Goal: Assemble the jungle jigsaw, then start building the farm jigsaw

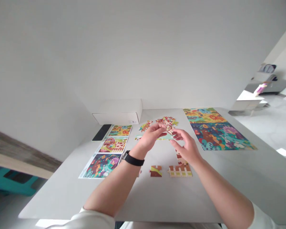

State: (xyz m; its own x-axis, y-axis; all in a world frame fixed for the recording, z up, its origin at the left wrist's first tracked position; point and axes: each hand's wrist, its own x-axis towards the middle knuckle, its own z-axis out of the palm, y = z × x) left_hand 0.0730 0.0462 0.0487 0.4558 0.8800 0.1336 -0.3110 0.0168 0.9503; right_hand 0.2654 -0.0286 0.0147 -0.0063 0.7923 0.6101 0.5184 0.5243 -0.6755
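My left hand (150, 136), with a black band on its wrist, and my right hand (187, 147) meet above the middle of the grey table (157, 197). Between their fingertips they pinch a small puzzle piece (169, 131). Just beyond the hands lies a heap of loose puzzle pieces (167, 121). Under the right hand sits a joined strip of fence pieces (180, 171), with a single brown and yellow piece (155, 170) to its left.
Two finished puzzles (215, 128) lie at the far right. Three printed picture cards (102, 165) line the left side, with a black phone (101, 132) and a white box (119, 112) behind them. A teal stool (11, 183) stands at the left.
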